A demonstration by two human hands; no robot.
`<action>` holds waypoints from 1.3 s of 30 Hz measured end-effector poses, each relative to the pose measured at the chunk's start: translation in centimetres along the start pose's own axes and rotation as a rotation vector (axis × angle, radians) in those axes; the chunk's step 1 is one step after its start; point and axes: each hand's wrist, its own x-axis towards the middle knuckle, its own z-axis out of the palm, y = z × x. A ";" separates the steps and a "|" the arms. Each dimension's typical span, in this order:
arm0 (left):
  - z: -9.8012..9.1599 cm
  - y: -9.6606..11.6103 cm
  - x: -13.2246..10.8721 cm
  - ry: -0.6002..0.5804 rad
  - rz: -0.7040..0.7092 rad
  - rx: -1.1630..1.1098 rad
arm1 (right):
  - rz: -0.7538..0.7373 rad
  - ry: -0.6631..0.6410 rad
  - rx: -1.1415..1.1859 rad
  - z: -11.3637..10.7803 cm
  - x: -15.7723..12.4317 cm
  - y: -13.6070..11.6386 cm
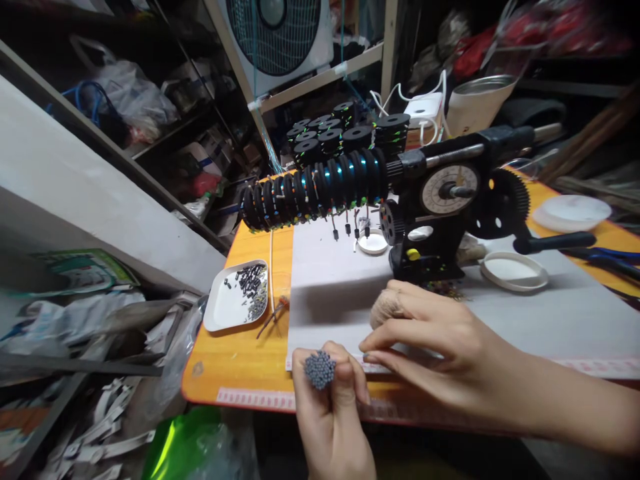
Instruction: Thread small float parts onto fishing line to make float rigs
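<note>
My left hand (333,407) is closed in a fist round a bundle of thin grey rods (320,369), their ends pointing up. My right hand (425,337) reaches in from the right, fingers pinched together just right of the bundle, over the white sheet (330,287); whether it holds anything I cannot make out. Behind the hands stands a black hand-crank winding machine (435,213) with a dial and a handle. Its long shaft carries a row of black spools (315,190), with small weights hanging below.
A white square tray (225,310) of small dark pieces sits on the orange table (240,363) at left. Round white lids (513,270) and blue pliers (607,257) lie at right. Stacked black spools (350,133), a fan and cluttered shelves stand behind.
</note>
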 end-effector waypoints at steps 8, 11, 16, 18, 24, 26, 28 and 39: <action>0.1 -0.2 0.0 0.010 -0.006 -0.008 | -0.002 -0.015 0.008 0.1 -0.1 0.0; 0.0 -0.2 0.0 0.009 -0.026 -0.004 | 0.014 -0.006 0.030 -0.1 0.0 -0.1; 0.0 -0.1 -0.1 0.013 -0.062 0.019 | 0.033 0.010 0.106 -0.5 0.2 0.1; 0.1 -0.1 0.0 0.022 -0.052 0.036 | 0.034 0.006 0.122 -0.5 0.2 0.1; 1.4 0.1 0.7 0.048 0.060 -0.244 | 0.032 0.036 0.057 0.1 0.2 -0.8; 2.1 0.6 0.9 0.024 0.059 -0.391 | 0.039 0.054 0.048 0.1 0.1 -1.0; 2.5 1.3 1.2 0.015 0.030 -0.504 | 0.032 0.070 0.044 0.0 0.0 -1.1; 2.2 3.8 2.7 0.062 0.123 -0.470 | -0.052 0.009 0.022 -0.8 0.1 -1.0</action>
